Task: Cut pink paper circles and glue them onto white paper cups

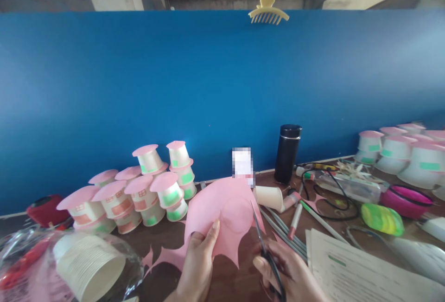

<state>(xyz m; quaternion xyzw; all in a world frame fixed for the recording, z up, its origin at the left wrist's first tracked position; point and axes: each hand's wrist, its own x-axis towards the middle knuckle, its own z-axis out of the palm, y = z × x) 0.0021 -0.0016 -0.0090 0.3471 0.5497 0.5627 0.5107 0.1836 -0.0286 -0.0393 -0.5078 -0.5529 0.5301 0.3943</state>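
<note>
My left hand pinches a sheet of pink paper near its lower edge, thumb on top. A drawn circle shows on the sheet's right part, and curved cut-outs run along the lower edge. In my right hand is a pair of scissors with dark handles. Its blades point up at the paper's right edge, beside the circle, where a narrow strip hangs partly separated. Pointed pink scraps lie on the table left of my left hand.
Paper cups with pink discs stand stacked at left; similar cups stand at far right. A black bottle, a lying cup, markers, printed papers and cables surround the work. Bagged nested cups lie front left.
</note>
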